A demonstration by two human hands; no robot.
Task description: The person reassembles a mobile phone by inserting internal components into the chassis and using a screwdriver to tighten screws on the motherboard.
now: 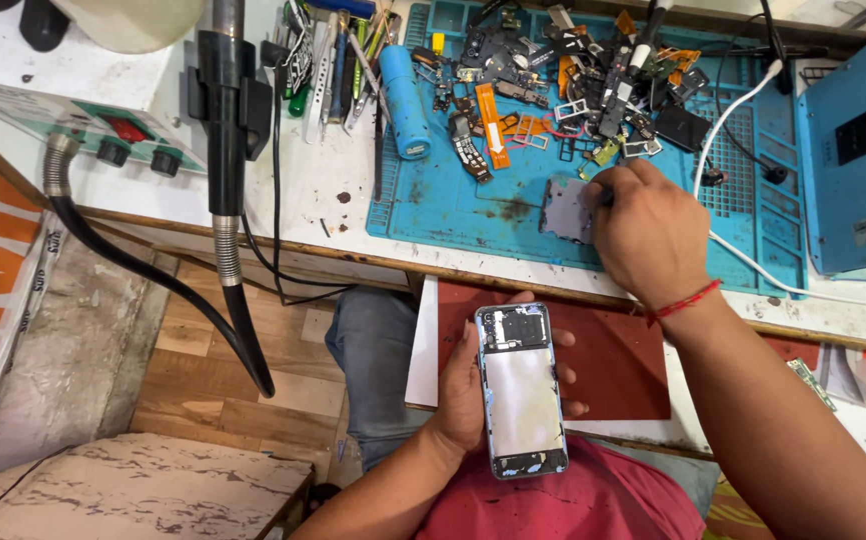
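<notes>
A phone lies opened up over a cluttered repair bench.

The left hand [468,395] grips the phone [521,390], back cover off, above the lap. The right hand [643,235] reaches to the blue mat [453,205], fingers closed on a grey plate [567,210]. The work seems mid-disassembly; lifting that plate cleanly would call for a careful pinch.

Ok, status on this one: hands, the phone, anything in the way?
Left hand holds opened phone over lap. Right hand on grey plate on blue mat. Loose parts pile just beyond.
</notes>
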